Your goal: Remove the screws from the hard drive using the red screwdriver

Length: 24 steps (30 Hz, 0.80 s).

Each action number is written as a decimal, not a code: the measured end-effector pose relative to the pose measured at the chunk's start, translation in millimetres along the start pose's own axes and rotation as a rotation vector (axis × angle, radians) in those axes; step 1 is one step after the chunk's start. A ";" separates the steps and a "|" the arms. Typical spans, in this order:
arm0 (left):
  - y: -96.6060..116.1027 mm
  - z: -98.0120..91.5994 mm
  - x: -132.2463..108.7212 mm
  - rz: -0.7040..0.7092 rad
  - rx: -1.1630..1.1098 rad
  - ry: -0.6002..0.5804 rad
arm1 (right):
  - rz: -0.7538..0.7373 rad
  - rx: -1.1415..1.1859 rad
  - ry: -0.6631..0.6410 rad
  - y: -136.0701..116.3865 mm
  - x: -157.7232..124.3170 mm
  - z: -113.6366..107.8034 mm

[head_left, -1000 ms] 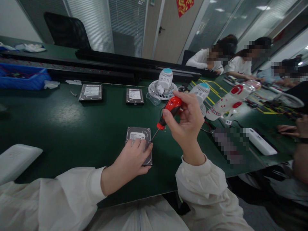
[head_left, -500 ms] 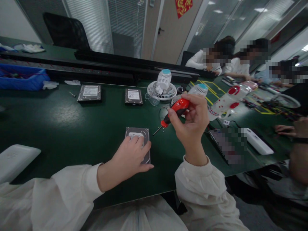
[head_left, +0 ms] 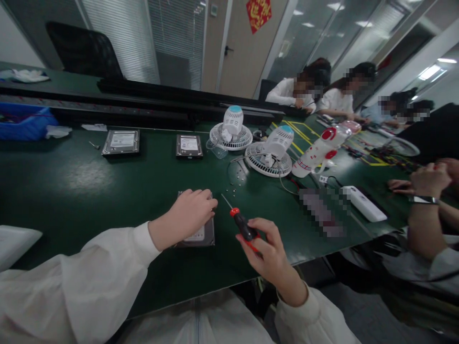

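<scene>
My left hand point(head_left: 188, 212) lies over the far part of a hard drive point(head_left: 210, 234), its fingers bent together around the upper right edge. The near part of the drive, with a pale label, shows below the hand; the far part is mostly covered. My right hand point(head_left: 267, 248) is closed around a red and black screwdriver point(head_left: 245, 227). Its thin shaft points away and to the left, the tip right of the drive and apart from it. Several tiny screws point(head_left: 234, 184) are scattered on the green table point(head_left: 154, 177) beyond the tip.
Two more hard drives point(head_left: 121, 142) point(head_left: 189, 145) lie farther back. White fans point(head_left: 231, 136) point(head_left: 268, 160), a white bottle point(head_left: 321, 150), a blurred phone-like slab point(head_left: 321, 212) and a white power bank-like block point(head_left: 364, 203) stand right. A blue bin point(head_left: 27, 122) is left. People sit at the right.
My right hand has come down toward me, and the screwdriver has swung from pointing down to pointing away. My left hand has shifted to the far part of the drive, fingers closer together.
</scene>
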<state>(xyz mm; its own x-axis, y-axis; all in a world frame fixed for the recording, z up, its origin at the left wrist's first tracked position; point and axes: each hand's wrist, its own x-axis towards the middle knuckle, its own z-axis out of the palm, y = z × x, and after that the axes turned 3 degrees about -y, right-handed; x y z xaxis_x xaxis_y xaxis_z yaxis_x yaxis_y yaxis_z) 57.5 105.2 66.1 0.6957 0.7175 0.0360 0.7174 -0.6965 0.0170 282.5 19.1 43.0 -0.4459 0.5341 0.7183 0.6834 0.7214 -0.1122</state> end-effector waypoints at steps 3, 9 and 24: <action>-1.4 -1.5 3.6 0.016 -0.022 -0.019 | -0.038 -0.066 -0.143 -9.4 -13.2 1.7; -2.5 -3.8 8.9 0.027 -0.068 -0.043 | 0.026 -0.033 -0.436 -16.8 -13.1 7.7; -0.4 1.3 13.6 0.048 0.000 -0.003 | 0.128 0.098 -0.400 -9.0 1.0 1.6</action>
<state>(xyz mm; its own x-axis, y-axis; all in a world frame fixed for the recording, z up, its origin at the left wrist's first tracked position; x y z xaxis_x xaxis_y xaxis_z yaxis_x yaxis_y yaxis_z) 66.7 115.3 65.3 0.7294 0.6833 0.0337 0.6832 -0.7301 0.0149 274.9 13.8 43.5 -0.5636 0.7367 0.3736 0.6981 0.6666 -0.2615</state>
